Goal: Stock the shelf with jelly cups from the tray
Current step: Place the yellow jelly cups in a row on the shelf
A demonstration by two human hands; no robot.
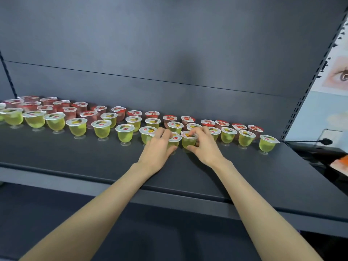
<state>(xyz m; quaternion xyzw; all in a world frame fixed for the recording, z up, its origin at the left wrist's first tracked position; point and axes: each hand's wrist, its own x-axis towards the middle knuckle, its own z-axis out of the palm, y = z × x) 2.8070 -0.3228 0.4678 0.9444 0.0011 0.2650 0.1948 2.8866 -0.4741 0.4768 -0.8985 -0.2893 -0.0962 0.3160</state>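
Two yellow-green jelly cups sit side by side in the front row of a dark shelf (90, 159), each held by one of a stocker's hands. The left hand (157, 147) curls round the left cup (175, 138), fingers draped over its foil lid. The right hand (204, 147) pinches the right cup (188, 141), fingertips on the lid's rim and thumb low on the bowl. Both cups appear to be at shelf level, just beside each other, though the hands hide their feet.

These look like light, thin-walled plastic goblets on narrow stemmed bases, so they are likely to tip at a nudge. The peel-off lids are probably the weak spot. The surest hold seems to be the bowl wall below the rim, pressed gently and set down squarely on the foot.

To either side the green row (80, 127) stretches along the board, ending in a lone cup (268, 144) at the right. Red-lidded cups (170, 118) line up behind, near the back panel (169, 44). A slotted upright (308, 87) frames the bay, with a poster of an eye (339, 76) beyond it. No tray is in sight.
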